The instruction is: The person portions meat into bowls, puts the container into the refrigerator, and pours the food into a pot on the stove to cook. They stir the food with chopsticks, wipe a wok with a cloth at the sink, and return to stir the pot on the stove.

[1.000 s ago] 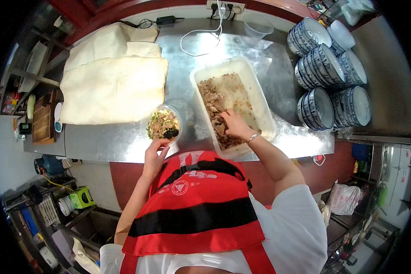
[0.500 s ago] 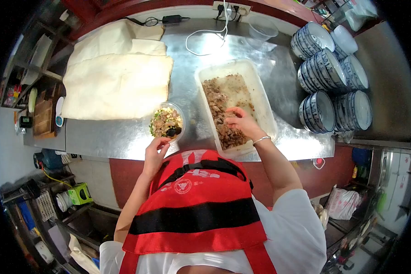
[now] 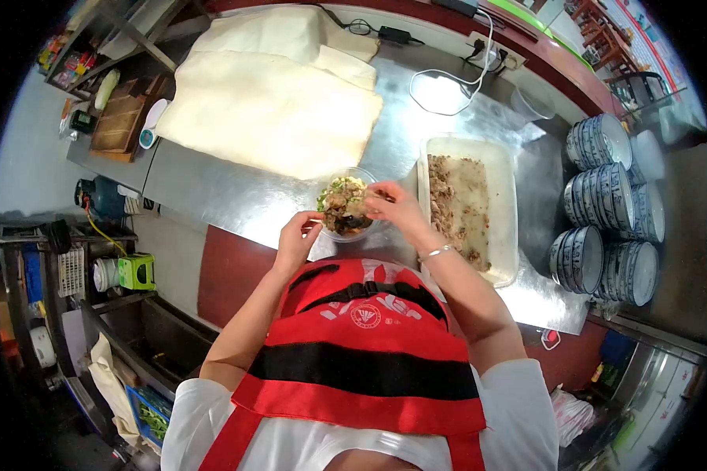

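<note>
A clear plastic bowl (image 3: pixel 373 174) stands near the front of the steel counter, filled with chopped green onion, pale bits, brown meat and something dark. My left hand (image 3: pixel 297 240) pinches the bowl's near left rim between thumb and fingers. Over the bowl's right side is my right hand (image 3: pixel 399 212), its fingers closed together around some pieces of cooked meat, partly blurred. To the right, a white rectangular tub (image 3: pixel 507 212) holds chopped brown meat (image 3: pixel 445 206) heaped along its left side, with scattered crumbs on its floor.
Large cream-coloured sheets (image 3: pixel 275 110) cover the counter's back left. Stacks of blue-and-white bowls (image 3: pixel 601 196) stand at the right. A white cable (image 3: pixel 479 74) and an empty clear container (image 3: pixel 532 102) lie at the back. Far left are a wooden board (image 3: pixel 126 118) and a small scale (image 3: pixel 151 125).
My right hand has moved left from the meat tub to above the plastic bowl. My left hand stays at the bowl's rim. The camera view has turned and shifted.
</note>
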A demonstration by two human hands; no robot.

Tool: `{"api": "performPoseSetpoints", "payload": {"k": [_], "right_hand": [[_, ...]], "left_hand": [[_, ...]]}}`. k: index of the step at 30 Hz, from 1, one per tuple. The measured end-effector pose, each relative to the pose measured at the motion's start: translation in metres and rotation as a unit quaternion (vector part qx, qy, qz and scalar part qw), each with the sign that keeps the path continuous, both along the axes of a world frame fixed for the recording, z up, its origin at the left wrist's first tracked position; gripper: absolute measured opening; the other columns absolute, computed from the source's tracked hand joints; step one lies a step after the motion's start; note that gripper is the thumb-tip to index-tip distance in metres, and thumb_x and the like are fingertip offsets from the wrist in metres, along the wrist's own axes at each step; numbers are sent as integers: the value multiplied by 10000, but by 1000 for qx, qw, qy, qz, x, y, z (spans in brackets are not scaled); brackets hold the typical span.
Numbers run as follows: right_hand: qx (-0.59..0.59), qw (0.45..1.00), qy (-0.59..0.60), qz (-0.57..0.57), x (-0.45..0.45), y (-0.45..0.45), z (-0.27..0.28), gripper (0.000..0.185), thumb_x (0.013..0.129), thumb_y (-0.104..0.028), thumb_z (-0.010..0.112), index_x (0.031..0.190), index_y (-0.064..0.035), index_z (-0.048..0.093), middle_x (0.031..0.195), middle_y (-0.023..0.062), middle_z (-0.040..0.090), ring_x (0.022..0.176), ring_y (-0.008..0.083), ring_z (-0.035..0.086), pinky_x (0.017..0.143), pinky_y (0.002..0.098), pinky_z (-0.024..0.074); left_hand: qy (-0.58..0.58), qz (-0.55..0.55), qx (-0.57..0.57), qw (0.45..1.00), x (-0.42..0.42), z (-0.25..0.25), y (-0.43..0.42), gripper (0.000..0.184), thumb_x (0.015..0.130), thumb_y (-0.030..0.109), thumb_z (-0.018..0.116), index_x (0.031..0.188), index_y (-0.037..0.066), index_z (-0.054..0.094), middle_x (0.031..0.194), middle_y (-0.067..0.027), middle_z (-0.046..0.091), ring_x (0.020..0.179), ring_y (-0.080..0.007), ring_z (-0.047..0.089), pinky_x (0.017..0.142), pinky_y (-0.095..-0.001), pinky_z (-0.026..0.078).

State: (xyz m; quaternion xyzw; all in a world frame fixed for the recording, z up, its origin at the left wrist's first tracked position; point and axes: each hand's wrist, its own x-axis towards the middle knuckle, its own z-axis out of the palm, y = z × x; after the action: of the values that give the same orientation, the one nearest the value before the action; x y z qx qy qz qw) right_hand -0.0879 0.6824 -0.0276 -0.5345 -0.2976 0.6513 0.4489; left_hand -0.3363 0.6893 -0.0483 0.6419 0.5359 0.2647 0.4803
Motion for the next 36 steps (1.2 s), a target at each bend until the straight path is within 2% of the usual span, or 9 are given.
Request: {"api": "performPoseSetpoints", "payload": {"k": [6,10,15,18,21,24,27,33,36], "right_hand": [[41,987,-151,27,-14,14,-30,286,847,-40,594,1121,41,584,1039,129,632,854,169,630,667,289,576],[41,986,-160,30,-16,15,-27,275,848,-50,590,1113,21,601,1018,134,647,808,166,641,642,287,573],[40,957,-274,82,-20,21,-6,281,861,-83,587,1130,-4,604,998,142,657,799,168,647,651,313,574],[50,967,-242,55,-19,21,-13,301,879,-100,579,1170,-22,586,1057,135,636,890,178,636,741,325,566],[-19,999,24,-8,-9,13,-7,343,906,-116,553,1239,-31,535,1141,125,595,1016,203,595,825,336,544],[1,987,162,-16,-5,8,2,384,929,-124,522,1298,-30,474,1194,115,558,1103,231,547,868,357,529],[-17,969,247,-10,-9,3,8,392,931,-124,515,1307,-24,461,1204,112,561,1103,226,548,880,371,525],[34,992,71,-100,34,-23,23,352,919,-106,538,1266,-54,519,1196,83,586,1090,191,558,855,338,517],[65,990,-47,-120,82,-63,34,301,921,-114,542,1216,-59,568,1096,65,640,987,171,605,789,294,515]], "left_hand": [[-3,-1,29,1000,-6,-10,2,196,866,43,631,1061,40,617,1012,-68,638,861,-151,637,759,-284,516],[7,-30,53,998,-6,-13,3,218,857,27,629,1073,41,611,1037,-83,617,893,-170,634,755,-294,530],[93,-87,167,978,15,-4,10,274,793,49,668,1059,34,607,1060,-147,594,977,-301,595,833,-368,496],[157,-84,193,965,30,1,17,341,768,101,695,1084,39,584,1067,-161,573,999,-339,567,848,-397,479],[193,-55,175,964,45,4,24,441,730,164,733,1112,44,548,1057,-169,542,968,-361,551,824,-422,470],[183,-43,250,950,52,3,32,379,738,141,722,1071,45,571,1083,-150,538,975,-353,558,831,-406,476],[186,-117,303,927,53,-5,39,331,727,127,724,1021,46,594,1093,-146,535,974,-364,556,830,-404,477],[182,-93,213,955,55,-5,41,252,766,90,672,1007,34,622,1002,-148,592,924,-335,588,808,-395,481],[132,-57,151,978,53,-17,40,172,818,96,631,969,14,636,914,-160,637,847,-318,624,755,-385,494]]}}
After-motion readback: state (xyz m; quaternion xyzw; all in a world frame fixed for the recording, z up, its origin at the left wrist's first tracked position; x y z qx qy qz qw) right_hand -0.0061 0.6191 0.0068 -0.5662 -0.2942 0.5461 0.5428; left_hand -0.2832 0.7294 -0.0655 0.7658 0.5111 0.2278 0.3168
